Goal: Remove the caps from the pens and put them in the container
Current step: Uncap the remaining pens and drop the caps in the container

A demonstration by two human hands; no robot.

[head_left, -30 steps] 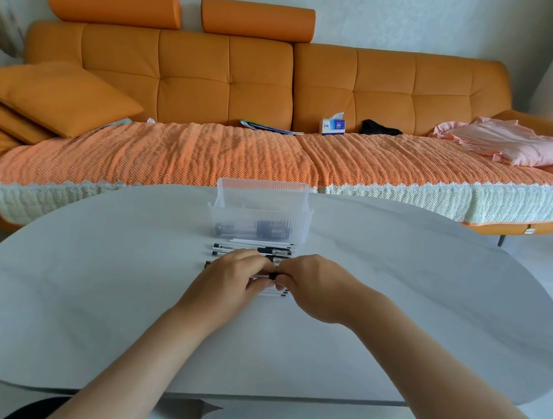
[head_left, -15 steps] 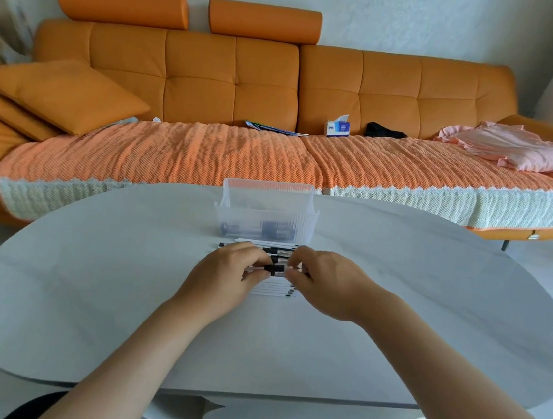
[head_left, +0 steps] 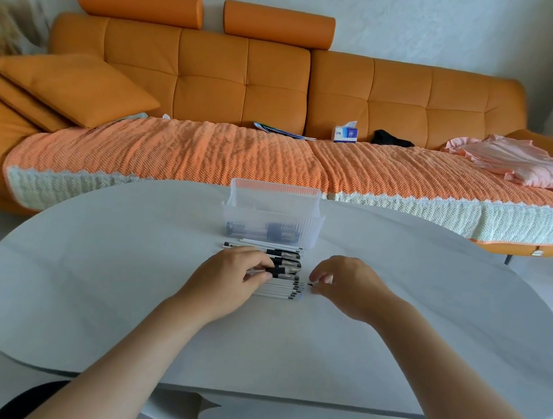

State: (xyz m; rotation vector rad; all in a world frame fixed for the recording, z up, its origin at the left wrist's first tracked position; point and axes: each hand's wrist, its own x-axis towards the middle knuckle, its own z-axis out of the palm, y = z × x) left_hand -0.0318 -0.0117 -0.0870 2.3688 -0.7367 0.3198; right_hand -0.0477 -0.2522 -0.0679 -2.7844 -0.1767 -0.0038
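Note:
A row of thin white pens (head_left: 280,287) lies on the white table (head_left: 122,278), and a few of them at the far end wear black caps (head_left: 284,263). My left hand (head_left: 232,278) pinches one pen in the row by its barrel. My right hand (head_left: 345,286) hovers just to the right of the row with its fingers curled. It pinches a small black cap (head_left: 310,285), of which only the tip shows. Behind the pens stands a clear plastic container (head_left: 272,215) with several dark caps on its bottom.
The oval table's far edge runs just behind the container. Beyond it stands an orange sofa (head_left: 282,82) with a knitted cover, a tissue box (head_left: 345,134), a cushion and pink cloth. Bare tabletop lies to the left and right of the pens.
Both hands were together on one pen. My right hand has since pulled away to the right with a small black piece, while my left hand stays on the pen row.

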